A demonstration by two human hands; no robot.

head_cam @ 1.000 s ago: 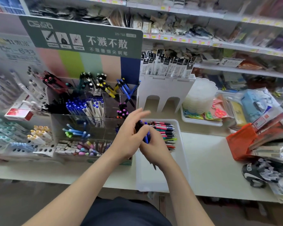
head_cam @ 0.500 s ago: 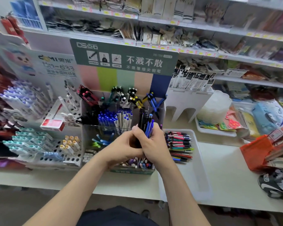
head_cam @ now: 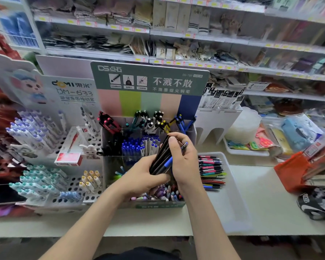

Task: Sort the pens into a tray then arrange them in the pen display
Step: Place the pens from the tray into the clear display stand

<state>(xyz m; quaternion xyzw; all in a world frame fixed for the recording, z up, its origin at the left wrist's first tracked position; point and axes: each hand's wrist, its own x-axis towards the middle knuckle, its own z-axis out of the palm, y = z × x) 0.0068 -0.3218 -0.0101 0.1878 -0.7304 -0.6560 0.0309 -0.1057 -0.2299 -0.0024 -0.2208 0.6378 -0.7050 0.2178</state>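
Observation:
Both my hands hold one bundle of pens (head_cam: pixel 162 158), mostly black with one blue, in front of the tiered pen display (head_cam: pixel 148 143). My left hand (head_cam: pixel 139 177) grips the bundle's lower end from below. My right hand (head_cam: pixel 184 162) curls over its upper part, fingers wrapped around the barrels. The bundle tilts up and to the right over the display's middle compartments. To the right stands the white tray (head_cam: pixel 231 184), with several mixed-colour pens (head_cam: pixel 211 171) lying side by side at its far end.
A white perforated pen stand (head_cam: pixel 45 166) with many pens sits left of the display. A red box (head_cam: pixel 69 158) lies between them. At the right are a white rack (head_cam: pixel 216 121), a stack of plastic cups (head_cam: pixel 242 126), an orange pouch (head_cam: pixel 291 169) and packaged goods. Stocked shelves rise behind.
My hands lifted a bundle of pens out of the tray and carried it left, up in front of the display. The camera turned left with them.

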